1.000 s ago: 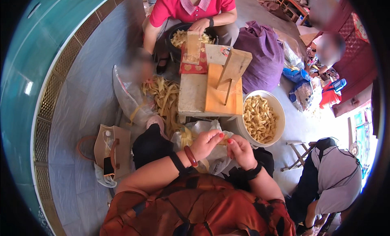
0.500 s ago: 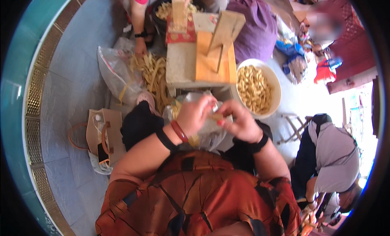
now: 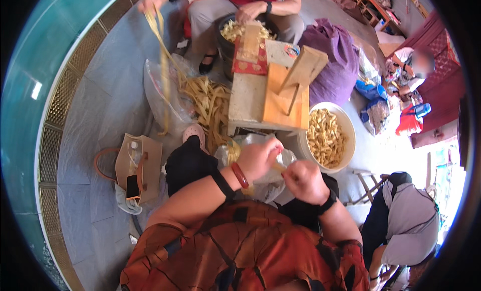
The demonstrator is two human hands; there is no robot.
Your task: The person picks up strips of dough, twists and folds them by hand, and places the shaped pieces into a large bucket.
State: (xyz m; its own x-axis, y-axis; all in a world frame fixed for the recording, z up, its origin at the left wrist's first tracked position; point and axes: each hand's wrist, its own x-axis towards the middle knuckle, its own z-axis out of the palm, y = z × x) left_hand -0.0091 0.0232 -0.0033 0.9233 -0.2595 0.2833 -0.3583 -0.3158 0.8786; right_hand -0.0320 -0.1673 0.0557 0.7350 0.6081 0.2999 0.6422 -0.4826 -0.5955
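Above my lap, my left hand is closed, thumb and fingers pinched together. Just to its right my right hand is curled into a fist. A short piece of pale yellow strip spans the gap, and both hands seem to grip it. Below them lies a clear plastic bag with a few yellowish strips by its left side. To the right of the bench, a white bucket holds many small twisted tan pieces.
Ahead stands a low bench carrying a wooden board with a slanted block. Long flat strips heap on its left. A co-worker's hand lifts some. A handbag sits left; a purple sack lies beyond.
My right hand has curled from spread fingers into a fist around the strip. The co-worker's arm has risen, pulling long strips up from the heap. The whole view has shifted.
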